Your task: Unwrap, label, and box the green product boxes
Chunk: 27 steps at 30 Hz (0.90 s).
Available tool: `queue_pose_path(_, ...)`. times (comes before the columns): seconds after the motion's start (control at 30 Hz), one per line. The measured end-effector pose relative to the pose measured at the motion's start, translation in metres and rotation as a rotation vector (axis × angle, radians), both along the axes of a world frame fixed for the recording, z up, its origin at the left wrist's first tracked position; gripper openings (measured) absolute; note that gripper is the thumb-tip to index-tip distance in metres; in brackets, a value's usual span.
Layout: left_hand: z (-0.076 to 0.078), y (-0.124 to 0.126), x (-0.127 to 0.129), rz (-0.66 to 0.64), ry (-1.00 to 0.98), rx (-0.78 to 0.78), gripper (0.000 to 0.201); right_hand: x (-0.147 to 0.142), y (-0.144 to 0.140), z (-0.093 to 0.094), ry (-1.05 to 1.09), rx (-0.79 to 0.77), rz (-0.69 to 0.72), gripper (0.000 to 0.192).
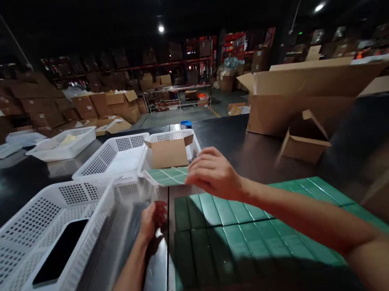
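Note:
My right hand (214, 174) is closed in a pinch at the right end of a light green sheet (166, 176) crossed by pale lines, perhaps a sheet of labels. That sheet lies over the near edge of a white basket (195, 140), in front of a brown carton (169, 153) inside it. Low over the metal table edge, my left hand (153, 219) has loosely curled fingers, with nothing visible in them. Two rows of green boxes (234, 244), packed side by side, lie beneath my right forearm, which shades part of them.
A perforated white basket (48, 191) at left holds a black phone (60, 252) on white paper. More white baskets (111, 142) stand behind it. On the right are a large open carton (294, 93) and a small open box (305, 146). A person sits or stands far left.

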State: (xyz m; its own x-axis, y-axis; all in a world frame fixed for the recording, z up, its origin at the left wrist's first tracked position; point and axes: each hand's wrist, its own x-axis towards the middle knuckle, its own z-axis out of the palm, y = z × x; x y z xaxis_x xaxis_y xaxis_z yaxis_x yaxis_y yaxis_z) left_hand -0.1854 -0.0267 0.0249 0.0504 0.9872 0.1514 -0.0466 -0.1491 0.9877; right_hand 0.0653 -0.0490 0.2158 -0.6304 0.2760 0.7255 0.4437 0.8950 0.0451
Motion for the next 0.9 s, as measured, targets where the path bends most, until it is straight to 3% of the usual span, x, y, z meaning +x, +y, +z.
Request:
queue_pose_path(0.07,0.013,-0.01,0.0,-0.073,-0.143,-0.044,0.082,0.021,-0.042,-0.018,-0.012,0.172,0.134,0.012)
queue_pose_path(0.13,0.025,-0.021,0.001,-0.099,-0.282,-0.081,0.084,0.037,-0.077,-0.044,-0.062,0.232,0.173,0.015)
queue_pose_path(0.27,0.037,-0.041,0.007,-0.027,-0.419,-0.139,0.043,0.05,-0.122,-0.096,-0.158,0.085,0.206,0.027)
queue_pose_path(0.33,0.039,-0.053,0.011,0.01,-0.426,-0.162,0.038,0.05,-0.135,-0.109,-0.162,-0.052,0.263,0.023)
queue_pose_path(0.47,0.048,-0.093,0.006,0.039,-0.397,-0.179,0.033,0.049,-0.14,-0.107,-0.016,-0.306,0.283,0.012)
queue_pose_path(0.57,0.057,-0.128,-0.007,0.05,-0.354,-0.188,0.034,0.047,-0.128,-0.101,0.261,-0.504,0.095,0.02)
queue_pose_path(0.67,0.066,-0.158,-0.019,-0.018,-0.245,-0.184,0.033,0.031,-0.112,-0.105,0.489,-0.856,-0.072,0.027)
queue_pose_path(0.8,0.071,-0.184,-0.027,-0.152,-0.081,-0.18,0.025,-0.002,-0.1,-0.112,0.764,-1.305,0.091,0.044)
queue_pose_path(0.9,0.071,-0.193,-0.028,-0.166,-0.034,-0.22,0.025,-0.018,-0.097,-0.11,0.92,-1.409,0.142,0.045)
